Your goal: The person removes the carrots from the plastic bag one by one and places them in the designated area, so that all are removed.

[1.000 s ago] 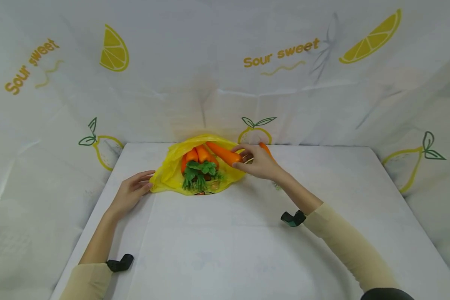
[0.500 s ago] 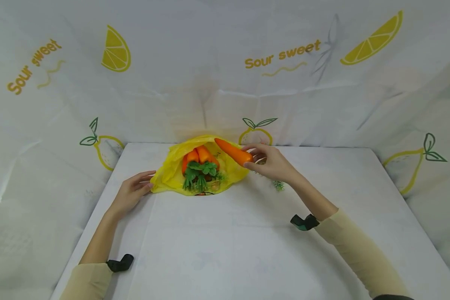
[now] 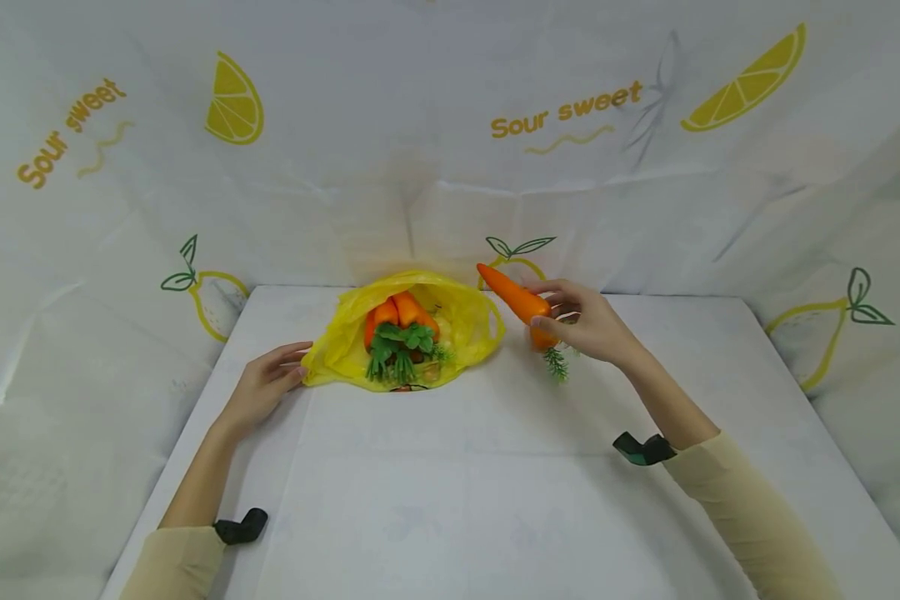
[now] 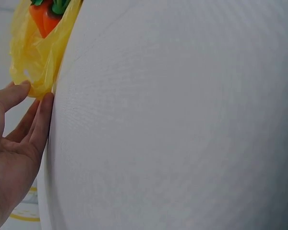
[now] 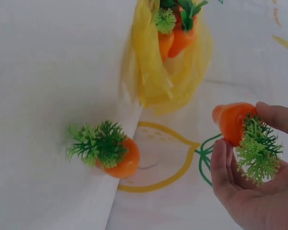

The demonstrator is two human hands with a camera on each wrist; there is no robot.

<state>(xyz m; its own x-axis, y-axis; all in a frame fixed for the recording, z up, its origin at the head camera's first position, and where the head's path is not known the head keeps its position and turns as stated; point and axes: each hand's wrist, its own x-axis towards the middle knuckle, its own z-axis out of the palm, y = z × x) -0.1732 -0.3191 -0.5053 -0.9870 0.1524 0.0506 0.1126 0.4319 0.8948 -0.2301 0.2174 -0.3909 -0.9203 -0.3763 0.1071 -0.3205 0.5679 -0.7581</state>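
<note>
A yellow plastic bag (image 3: pixel 474 337) lies at the back of the white table with its mouth open toward me. Inside it are several orange carrots (image 3: pixel 414 315) and leafy greens (image 3: pixel 401 340). My left hand (image 3: pixel 261 385) pinches the bag's left edge between thumb and fingers, as the left wrist view shows. Outside the bag, my right hand (image 3: pixel 592 325) holds a carrot (image 3: pixel 512 292) by its thick end, tip pointing up and left. Green fronds (image 5: pixel 260 153) hang from that end in the right wrist view. Beneath it, a second carrot (image 5: pixel 125 160) lies on the table, partly hidden in the head view.
A white cloth (image 3: pixel 390 100) printed with lemons and lettering hangs behind the table (image 3: pixel 450 500). The loose carrot lies right of the bag, near the table's back edge.
My right hand has carried the carrot rightward out of the bag's mouth, over the loose carrot. The bag's right handle loop now shows. My left hand stays at the bag's edge.
</note>
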